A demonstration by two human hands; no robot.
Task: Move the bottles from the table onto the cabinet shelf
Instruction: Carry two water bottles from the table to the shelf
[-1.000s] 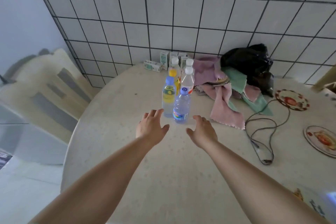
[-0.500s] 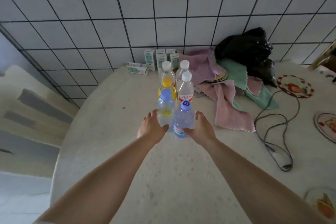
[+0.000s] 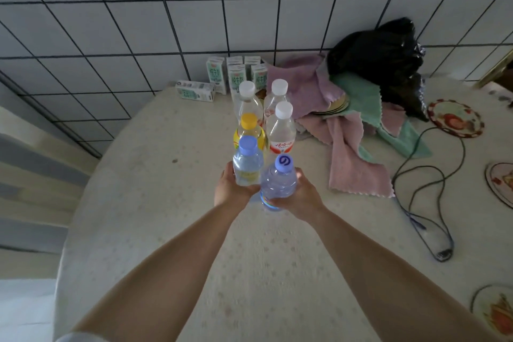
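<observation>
Left hand (image 3: 231,189): curled round the yellow-labelled bottle (image 3: 248,165), clear liquid inside.
Right hand (image 3: 301,194): grips the blue-capped bottle (image 3: 278,184), clear liquid inside.
Other bottles (image 3: 281,130): upright on tabletop (image 3: 166,203), just behind.

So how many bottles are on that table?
6. Left hand grips one, right hand another; yellow-capped and three white-capped behind. More may be hidden.

Six clear plastic bottles (image 3: 281,130) are counted on the pale speckled worktop (image 3: 172,203): three white-capped, two blue-capped and one yellow-capped. Six small green-and-white drink cartons (image 3: 236,76) are seen by the tiled wall, five upright and one lying flat. Two hands, one black cable (image 3: 433,175) and three round patterned plates (image 3: 455,118) are also counted.
</observation>
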